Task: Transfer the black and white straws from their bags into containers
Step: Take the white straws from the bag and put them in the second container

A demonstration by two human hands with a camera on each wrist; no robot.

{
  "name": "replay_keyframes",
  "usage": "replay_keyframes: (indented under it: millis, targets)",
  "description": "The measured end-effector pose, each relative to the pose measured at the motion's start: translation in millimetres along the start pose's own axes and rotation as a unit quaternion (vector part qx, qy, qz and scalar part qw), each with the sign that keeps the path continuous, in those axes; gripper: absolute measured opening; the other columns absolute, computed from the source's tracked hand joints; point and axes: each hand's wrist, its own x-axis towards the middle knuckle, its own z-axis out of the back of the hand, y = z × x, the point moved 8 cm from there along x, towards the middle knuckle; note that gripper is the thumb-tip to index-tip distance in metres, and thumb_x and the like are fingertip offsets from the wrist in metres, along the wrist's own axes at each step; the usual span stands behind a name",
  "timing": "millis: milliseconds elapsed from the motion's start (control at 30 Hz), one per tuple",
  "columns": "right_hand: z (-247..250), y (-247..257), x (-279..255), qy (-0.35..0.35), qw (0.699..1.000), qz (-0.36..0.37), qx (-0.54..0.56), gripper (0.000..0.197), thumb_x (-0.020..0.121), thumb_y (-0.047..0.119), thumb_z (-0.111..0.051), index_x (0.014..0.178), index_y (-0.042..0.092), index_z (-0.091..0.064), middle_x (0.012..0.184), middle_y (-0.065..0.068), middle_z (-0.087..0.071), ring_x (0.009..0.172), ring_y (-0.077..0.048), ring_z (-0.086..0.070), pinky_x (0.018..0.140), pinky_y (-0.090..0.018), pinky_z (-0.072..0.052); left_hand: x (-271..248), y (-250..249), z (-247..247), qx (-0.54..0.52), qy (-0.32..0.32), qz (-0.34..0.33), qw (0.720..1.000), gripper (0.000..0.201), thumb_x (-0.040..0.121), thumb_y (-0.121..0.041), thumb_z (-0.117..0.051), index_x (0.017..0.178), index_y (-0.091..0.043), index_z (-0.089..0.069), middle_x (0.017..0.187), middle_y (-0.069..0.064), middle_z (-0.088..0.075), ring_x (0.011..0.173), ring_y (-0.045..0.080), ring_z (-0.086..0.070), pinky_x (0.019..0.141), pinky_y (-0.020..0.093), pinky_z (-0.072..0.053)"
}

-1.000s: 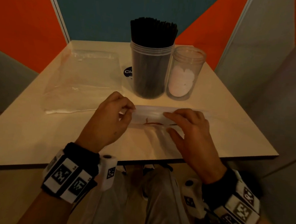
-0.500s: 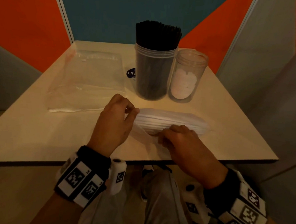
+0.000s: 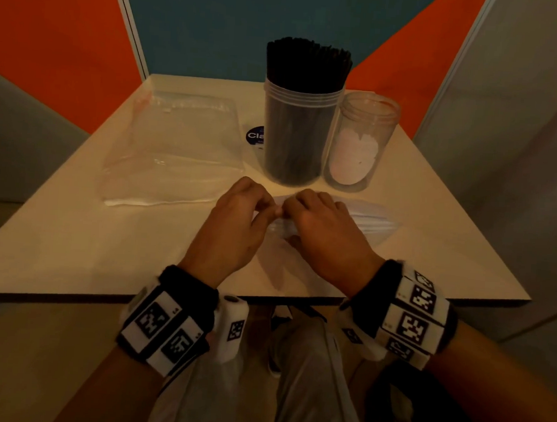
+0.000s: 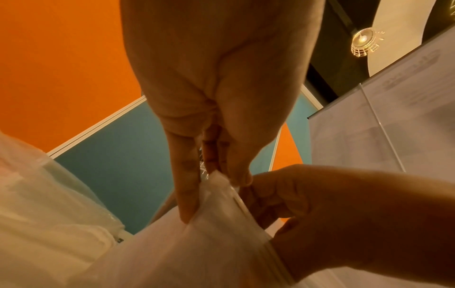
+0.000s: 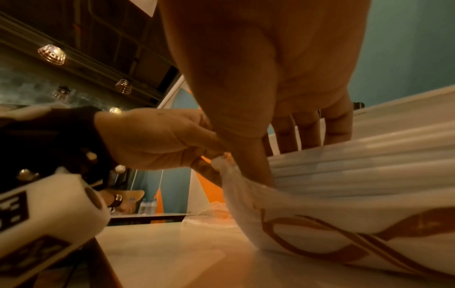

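A clear bag of white straws (image 3: 368, 216) lies across the table in front of me. My left hand (image 3: 237, 221) and right hand (image 3: 322, 226) meet at the bag's left end, and each pinches the plastic at that top edge (image 4: 221, 183). In the right wrist view the white straws (image 5: 357, 171) lie side by side inside the bag, whose printed side (image 5: 320, 233) sags onto the table. Behind my hands stand a clear container packed with black straws (image 3: 301, 114) and a shorter clear container (image 3: 361, 141) with no straws in it.
A flat, clear plastic bag (image 3: 176, 152) lies on the left of the table (image 3: 72, 247). A dark round sticker (image 3: 255, 135) shows beside the black straw container. The table's near edge runs under my wrists. Orange and teal partitions close in the back.
Both hands have come together at the bag's left end; the right hand slid left from the bag's middle. The bag has turned over so the white straws face up.
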Motion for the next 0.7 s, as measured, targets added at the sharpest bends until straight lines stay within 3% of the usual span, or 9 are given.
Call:
replay_keyframes:
  millis: [100, 200, 267, 333, 467, 700]
  targets:
    - [-4, -3, 2, 0.003, 1.000, -0.011, -0.011, 0.039, 0.094, 0.034, -0.049, 0.131, 0.021, -0.044, 0.128, -0.005, -0.047, 0.118, -0.025, -0.043, 0.097, -0.037, -0.034, -2, 4, -2, -0.044, 0.031, 0.015, 0.998, 0.010, 0.086, -0.016, -0.066, 0.091, -0.019, -0.057, 0.098, -0.005, -0.050, 0.093, 0.006, -0.053, 0.078, 0.009, -0.045]
    - [-3, -5, 3, -0.001, 1.000, -0.015, -0.009, 0.036, 0.094, 0.033, -0.049, 0.128, 0.021, -0.048, 0.122, -0.005, -0.046, 0.113, -0.026, -0.043, 0.092, -0.037, -0.034, -8, 9, -10, -0.110, 0.085, 0.028, 0.990, 0.027, 0.080, -0.008, -0.071, 0.097, -0.022, -0.056, 0.105, -0.003, -0.051, 0.106, 0.013, -0.056, 0.088, 0.031, -0.053]
    - [-1, -4, 3, -0.008, 1.000, -0.009, 0.002, 0.031, 0.094, 0.029, -0.049, 0.123, 0.019, -0.051, 0.122, -0.005, -0.047, 0.112, -0.027, -0.044, 0.089, -0.036, -0.034, -10, 10, -11, -0.132, 0.088, 0.031, 0.987, 0.035, 0.079, 0.002, -0.069, 0.094, -0.026, -0.053, 0.102, -0.008, -0.050, 0.109, 0.012, -0.056, 0.089, 0.027, -0.053]
    - [0, -4, 3, -0.009, 1.000, -0.006, 0.010, 0.029, 0.093, 0.027, -0.049, 0.121, 0.021, -0.049, 0.122, -0.003, -0.050, 0.113, -0.026, -0.046, 0.089, -0.036, -0.033, -10, 13, -7, -0.129, 0.066, 0.031, 0.989, 0.033, 0.079, 0.007, -0.067, 0.090, -0.021, -0.055, 0.097, -0.011, -0.049, 0.105, 0.008, -0.056, 0.084, 0.016, -0.052]
    - [-8, -6, 1, 0.023, 1.000, -0.008, 0.007, 0.038, 0.095, 0.030, -0.046, 0.132, 0.026, -0.042, 0.126, -0.002, -0.046, 0.117, -0.023, -0.042, 0.095, -0.037, -0.032, -11, 10, 1, -0.084, 0.035, 0.006, 0.996, 0.024, 0.079, 0.003, -0.069, 0.082, -0.018, -0.058, 0.087, -0.012, -0.053, 0.091, 0.003, -0.057, 0.076, 0.010, -0.049]
    - [-7, -11, 0, -0.009, 0.998, -0.021, 0.058, 0.029, 0.093, 0.019, -0.049, 0.122, 0.018, -0.050, 0.124, -0.005, -0.052, 0.114, -0.028, -0.048, 0.090, -0.041, -0.035, -13, 6, 8, -0.063, 0.018, -0.010, 0.998, 0.019, 0.080, -0.003, -0.070, 0.082, -0.018, -0.058, 0.084, -0.010, -0.055, 0.079, 0.007, -0.058, 0.079, 0.027, -0.053]
